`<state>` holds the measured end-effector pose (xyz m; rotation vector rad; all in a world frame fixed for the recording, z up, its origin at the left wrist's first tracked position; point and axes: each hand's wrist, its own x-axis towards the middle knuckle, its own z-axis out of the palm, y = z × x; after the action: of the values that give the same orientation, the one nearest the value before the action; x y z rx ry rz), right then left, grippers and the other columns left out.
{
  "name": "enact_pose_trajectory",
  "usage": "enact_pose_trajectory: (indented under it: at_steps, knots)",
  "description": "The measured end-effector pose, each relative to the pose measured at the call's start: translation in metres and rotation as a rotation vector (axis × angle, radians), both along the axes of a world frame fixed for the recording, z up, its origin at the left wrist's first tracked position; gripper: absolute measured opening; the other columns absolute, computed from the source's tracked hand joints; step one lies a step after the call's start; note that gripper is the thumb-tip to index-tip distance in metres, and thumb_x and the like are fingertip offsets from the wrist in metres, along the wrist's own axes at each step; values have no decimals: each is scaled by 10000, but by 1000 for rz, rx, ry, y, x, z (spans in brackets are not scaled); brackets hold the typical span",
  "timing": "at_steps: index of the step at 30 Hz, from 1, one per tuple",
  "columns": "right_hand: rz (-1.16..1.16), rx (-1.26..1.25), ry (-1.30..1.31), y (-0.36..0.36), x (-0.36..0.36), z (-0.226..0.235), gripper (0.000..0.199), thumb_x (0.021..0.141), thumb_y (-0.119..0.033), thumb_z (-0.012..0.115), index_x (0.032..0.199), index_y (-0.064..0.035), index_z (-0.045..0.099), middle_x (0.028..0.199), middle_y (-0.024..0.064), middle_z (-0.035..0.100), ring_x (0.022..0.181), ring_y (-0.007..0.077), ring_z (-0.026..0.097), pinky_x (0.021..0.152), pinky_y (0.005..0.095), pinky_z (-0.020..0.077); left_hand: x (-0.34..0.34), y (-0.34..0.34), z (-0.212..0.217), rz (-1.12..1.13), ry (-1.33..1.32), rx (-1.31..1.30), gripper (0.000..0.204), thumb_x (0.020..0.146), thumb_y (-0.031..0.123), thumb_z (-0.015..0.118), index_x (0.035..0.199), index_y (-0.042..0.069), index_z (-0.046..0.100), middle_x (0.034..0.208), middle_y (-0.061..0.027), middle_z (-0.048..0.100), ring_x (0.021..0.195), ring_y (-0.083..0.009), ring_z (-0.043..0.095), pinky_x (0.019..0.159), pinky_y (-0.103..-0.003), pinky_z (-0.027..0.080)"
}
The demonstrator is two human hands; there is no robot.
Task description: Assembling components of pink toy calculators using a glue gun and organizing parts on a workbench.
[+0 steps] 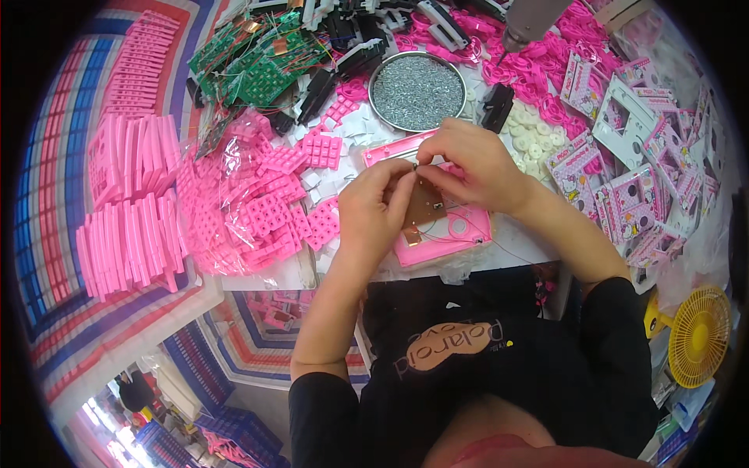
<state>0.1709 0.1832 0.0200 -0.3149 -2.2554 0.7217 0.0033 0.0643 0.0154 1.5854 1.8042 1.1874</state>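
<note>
A small brown circuit board [425,204] sits over the open pink plastic housing [437,226], just under both sets of fingertips. The left hand [373,212] pinches the board's near edge, thumb and forefinger pressed together on it; the right hand [476,168] comes over from the far side, its fingers closed on something tiny at the board's top corner, too small to make out. Thin wires [468,238] trail from the board across the housing.

To seat the board well, it looks wise to keep it level over the housing, hold it by the edges only, and steer the wires clear so none gets trapped underneath. The left pinch should steady while the right does the fine placing.

Just beyond the right fingers stands a round metal dish of screws [417,92], with a black part [497,107] beside it and white round pieces [530,140] near the wrist. Past the left fingers lies a bag of pink keypad pieces [250,203], and farther out stacked pink panels [129,210]. Green circuit boards [253,62] lie at the far side of the surface [515,242]. A yellow fan [698,335] stands low, well apart. The loose white squares crowding the housing could catch the wires.
</note>
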Motion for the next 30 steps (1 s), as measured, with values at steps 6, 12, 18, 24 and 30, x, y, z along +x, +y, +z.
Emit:
enact_pose_trajectory:
  at_steps: [6, 12, 18, 24, 30]
  knots:
    - [-58, -180, -60, -14, 19, 2, 317, 835, -179, 784, 1111, -58, 686, 969, 100, 688, 894, 307, 649, 792, 395, 521, 2, -4, -3, 39, -49, 39, 103, 890, 52, 730, 991, 45, 712, 883, -108, 715, 747, -237, 701, 669, -331, 548]
    - [-3, -146, -187, -19, 19, 0, 405, 844, -188, 766, 1207, -36, 670, 1111, 122, 684, 1003, 304, 638, 873, 403, 497, 0, 1, -12, -70, 153, 264, 151, 856, 34, 749, 1000, 48, 705, 897, -119, 715, 795, -293, 714, 697, -353, 565]
    - [109, -195, -191, -20, 35, 13, 296, 817, -161, 764, 1086, -49, 712, 1096, 104, 682, 976, 269, 638, 850, 397, 499, -4, -4, -13, 26, 185, 269, 134, 834, 28, 759, 957, 49, 710, 871, -119, 711, 780, -303, 692, 701, -384, 545]
    - [-223, 10, -91, 45, 24, 12, 229, 836, -225, 752, 992, -64, 703, 1030, 129, 701, 971, 302, 647, 848, 416, 527, -6, -3, -4, 92, 315, 241, 114, 812, 48, 757, 913, 69, 708, 925, -64, 718, 979, -277, 640, 870, -383, 469]
    - [-782, 164, -530, 157, -37, -17, 474, 840, -231, 758, 1216, -19, 565, 1020, 238, 693, 972, 428, 653, 853, 494, 532, -15, 5, -14, -144, 328, 264, 156, 803, 67, 750, 946, 82, 691, 1025, -71, 702, 974, -278, 655, 949, -430, 438]
